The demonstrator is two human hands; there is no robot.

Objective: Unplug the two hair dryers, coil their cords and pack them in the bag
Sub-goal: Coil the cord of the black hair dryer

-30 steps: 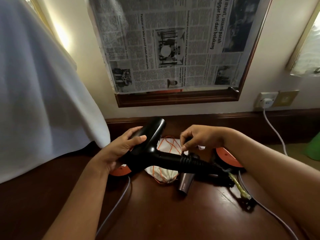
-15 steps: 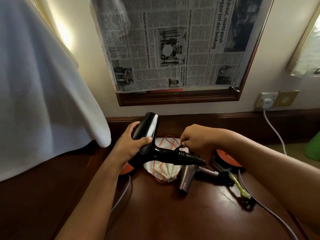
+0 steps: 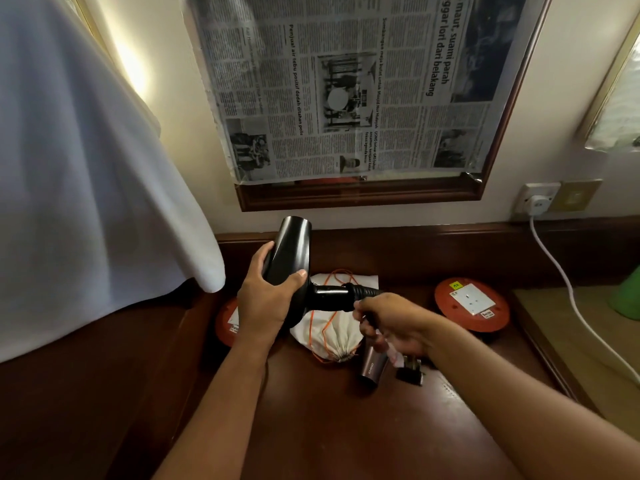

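At frame centre the left hand (image 3: 268, 303) holds the black dryer (image 3: 289, 258); the right hand (image 3: 391, 323) pinches its cord end. Nothing is packed: the bag (image 3: 341, 337) lies cinched on the bench (image 3: 346, 427), the second dryer (image 3: 370, 367) beside it.

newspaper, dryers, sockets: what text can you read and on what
"suami parah": newspaper headline, with "lori dari belakang" under it.
"Penjual air tebu positif dadah ditahan polis": smaller newspaper headline.
Newspaper body print: too small.
Small dryer brand mark: blurred.
Yellow tag and stickers on the red socket disc: unreadable.
Black dryer: no text visible.
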